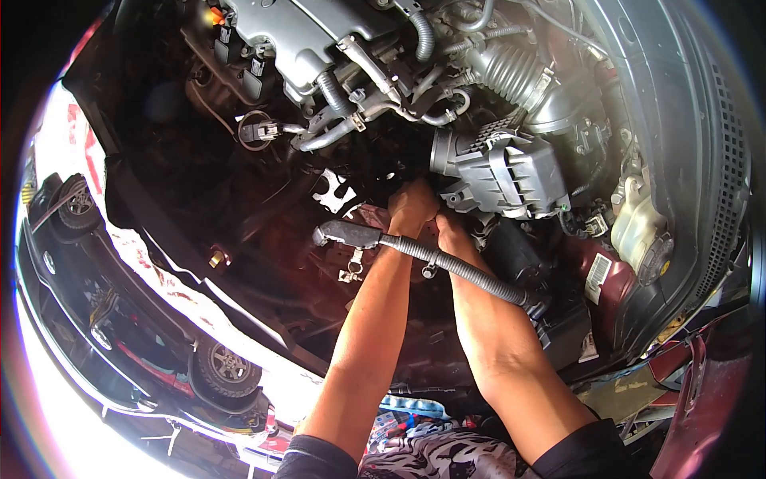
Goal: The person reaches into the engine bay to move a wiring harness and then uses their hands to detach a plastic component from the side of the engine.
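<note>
Both arms reach down into a car's engine bay. My left hand [413, 203] is bent at the knuckles and looks closed, low beside the air filter housing [511, 176]; whatever its fingertips hold is hidden in shadow. Close against it on the right, my right hand [448, 227] shows only its back and thumb side, its fingers out of sight below. A corrugated cable sleeve [463, 271] with a black end cover [349, 233] crosses over both forearms. Just left of the hands lies a silvery metal bracket [333, 192].
The engine cover [307, 32] and coolant hoses [327, 137] stand beyond the hands. To the right are a ribbed intake duct [511, 76] and a translucent reservoir [638, 223]. A loose-hanging connector [259, 130] sits at left. Another vehicle's wheel [227, 366] shows outside the bay.
</note>
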{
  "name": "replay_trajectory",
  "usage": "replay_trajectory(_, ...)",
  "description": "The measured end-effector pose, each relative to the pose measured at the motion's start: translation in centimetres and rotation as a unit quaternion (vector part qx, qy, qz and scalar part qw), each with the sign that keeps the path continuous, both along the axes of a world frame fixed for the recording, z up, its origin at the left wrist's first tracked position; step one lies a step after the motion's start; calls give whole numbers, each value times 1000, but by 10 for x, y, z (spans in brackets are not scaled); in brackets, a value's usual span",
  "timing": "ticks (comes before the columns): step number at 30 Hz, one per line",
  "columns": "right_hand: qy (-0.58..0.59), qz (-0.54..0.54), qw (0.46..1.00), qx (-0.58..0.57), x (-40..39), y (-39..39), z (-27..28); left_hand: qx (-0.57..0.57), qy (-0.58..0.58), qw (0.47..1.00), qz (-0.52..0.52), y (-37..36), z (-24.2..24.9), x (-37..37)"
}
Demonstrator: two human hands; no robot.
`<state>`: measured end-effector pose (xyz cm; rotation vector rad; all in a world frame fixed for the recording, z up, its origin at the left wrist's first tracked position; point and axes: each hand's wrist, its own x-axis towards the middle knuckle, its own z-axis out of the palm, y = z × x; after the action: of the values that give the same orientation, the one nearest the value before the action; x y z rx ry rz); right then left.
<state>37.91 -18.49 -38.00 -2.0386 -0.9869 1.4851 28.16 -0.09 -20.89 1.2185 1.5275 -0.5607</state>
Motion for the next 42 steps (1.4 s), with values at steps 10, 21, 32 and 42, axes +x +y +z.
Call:
replay_trajectory(10, 114, -99, 989, 3, 9, 7, 29, 175, -25, 984, -26, -23, 31, -5)
replay_trajectory(21, -15, -22, 997, -67, 0, 28, 31, 351, -140, 926, 10, -134, 250, -141)
replay_trajectory(32, -247, 182, 935, -179, -5, 54, 57, 551, 164, 815, -78, -158, 230, -193)
replay_trajectory(42, -165, -19, 981, -103, -34, 47, 186, 618, 113, 776, -58, -162, 222, -204)
